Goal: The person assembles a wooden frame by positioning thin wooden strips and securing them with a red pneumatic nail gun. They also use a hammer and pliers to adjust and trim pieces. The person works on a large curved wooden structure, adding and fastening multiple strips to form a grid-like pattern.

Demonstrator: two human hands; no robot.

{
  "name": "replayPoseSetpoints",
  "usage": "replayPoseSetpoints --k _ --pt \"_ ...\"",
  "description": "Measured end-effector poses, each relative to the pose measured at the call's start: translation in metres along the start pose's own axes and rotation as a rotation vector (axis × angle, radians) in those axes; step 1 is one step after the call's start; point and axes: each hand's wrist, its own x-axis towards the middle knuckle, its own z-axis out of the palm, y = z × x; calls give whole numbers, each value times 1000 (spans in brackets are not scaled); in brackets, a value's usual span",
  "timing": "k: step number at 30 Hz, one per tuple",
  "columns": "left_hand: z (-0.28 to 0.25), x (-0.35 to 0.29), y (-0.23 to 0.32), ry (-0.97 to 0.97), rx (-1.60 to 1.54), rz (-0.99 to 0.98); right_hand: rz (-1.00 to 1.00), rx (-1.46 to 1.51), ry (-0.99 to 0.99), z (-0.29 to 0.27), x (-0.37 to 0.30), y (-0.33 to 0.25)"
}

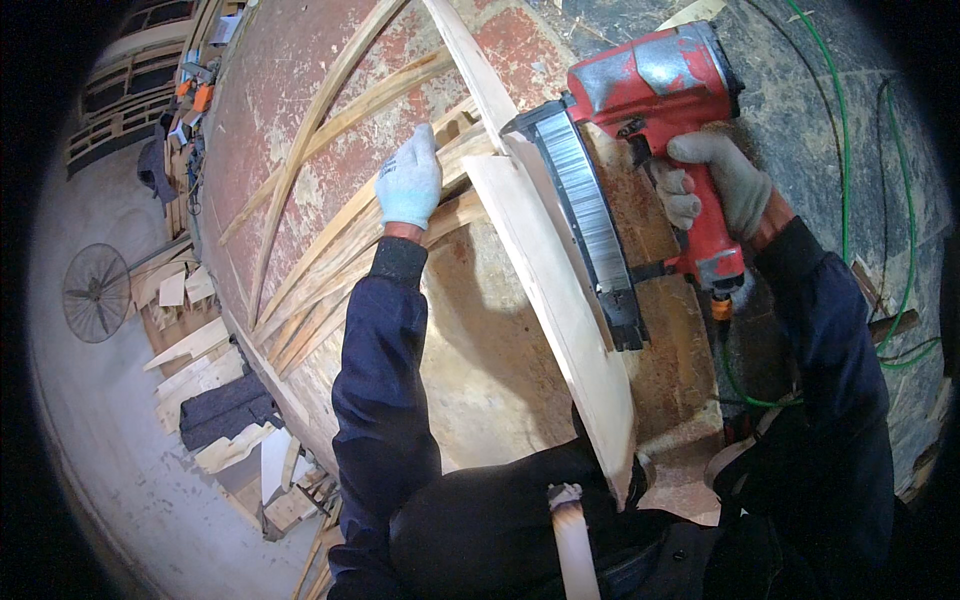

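In a pale work glove, my right hand [730, 180] is wrapped round the grip of a red pneumatic nail gun [655, 80]. The gun's long magazine [582, 215] slants down across the workbench beside a pale, curved board [540, 270], whose near end reaches my body. My left hand [410, 182], gloved too, is closed at the edge of a bundle of thin wooden strips [335, 270]; it seems to grip one, though its fingertips are partly hidden. Another light board [475, 70] runs away from me past the gun's nose.
Loose curved strips [300, 160] cross the worn red bench top [255, 85]. A green air hose [845, 150] loops at the right. Wood offcuts [195, 345], a dark cloth [228, 410] and a round fan [97, 292] are at the left. A cigarette [572, 550] juts from the lower edge.
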Motion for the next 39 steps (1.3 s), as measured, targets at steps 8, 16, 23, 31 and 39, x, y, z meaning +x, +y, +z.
replayPoseSetpoints --k 8,16,23,31,39 --pt "3 1 -5 -54 -20 6 21 27 -34 -3 6 -2" --pt "6 1 -7 -29 27 40 4 29 -73 -3 10 -4" --pt "1 1 -3 -21 42 29 10 17 -78 -7 10 -4" --pt "3 0 -7 -56 23 5 -13 73 -97 -15 12 -1" --pt "-2 5 2 -107 -1 -53 -153 59 27 -20 -2 -14"
